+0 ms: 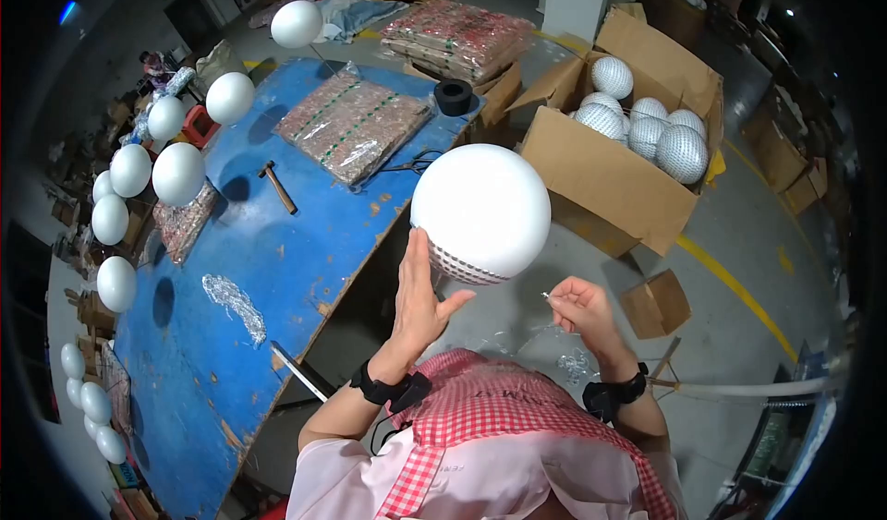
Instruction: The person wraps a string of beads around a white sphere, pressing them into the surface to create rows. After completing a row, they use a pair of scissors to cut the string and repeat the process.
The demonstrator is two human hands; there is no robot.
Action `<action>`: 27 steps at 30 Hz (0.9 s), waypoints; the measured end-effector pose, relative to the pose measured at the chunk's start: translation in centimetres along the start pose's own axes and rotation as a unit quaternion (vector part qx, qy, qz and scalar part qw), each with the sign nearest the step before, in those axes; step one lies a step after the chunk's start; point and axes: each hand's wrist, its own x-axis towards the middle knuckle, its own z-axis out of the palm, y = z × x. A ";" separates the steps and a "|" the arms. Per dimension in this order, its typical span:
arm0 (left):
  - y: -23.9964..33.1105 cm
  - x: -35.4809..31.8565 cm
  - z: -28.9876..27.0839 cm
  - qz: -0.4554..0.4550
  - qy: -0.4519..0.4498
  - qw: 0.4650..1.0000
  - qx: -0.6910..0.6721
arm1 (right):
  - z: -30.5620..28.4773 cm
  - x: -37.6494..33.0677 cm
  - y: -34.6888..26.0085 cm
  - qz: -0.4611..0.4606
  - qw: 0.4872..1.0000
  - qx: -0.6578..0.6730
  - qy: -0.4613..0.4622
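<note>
A large white ball (480, 208) is in front of me, with rows of silvery bead trim (462, 269) around its lower part. My left hand (420, 306) rests flat against the ball's lower left side, fingers stretched up and thumb apart. To the right of the ball, my right hand (582, 309) is closed in a pinch, and a small shiny strip end (546, 296) sticks out from the fingertips. A tangle of silvery strip (575, 365) shows below that hand. Whatever supports the ball from beneath is mostly hidden.
On the blue table (305, 271) at left lie a hammer (277, 187), a silvery bundle of strip (234, 308), scissors (414, 163), black tape (453, 97) and a wrapped pack (353, 123). White balls (178, 175) stand along its far side. A carton (601, 174) holds several trimmed balls (682, 154).
</note>
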 end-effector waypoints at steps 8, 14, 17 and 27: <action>-1.1 2.6 -0.6 -0.128 -0.022 0.965 -0.229 | 3.1 1.4 0.2 -0.069 0.996 -0.042 0.023; -3.6 2.2 0.0 -0.169 0.045 0.906 -0.386 | 5.1 1.2 -0.8 -0.060 0.995 -0.069 0.028; -1.8 2.2 -1.3 -0.225 0.104 0.914 -0.320 | 5.1 1.8 -0.2 -0.071 0.994 -0.072 0.038; -5.7 2.1 -0.6 -0.193 0.073 0.907 -0.368 | 6.8 3.3 0.2 -0.101 0.989 -0.090 0.058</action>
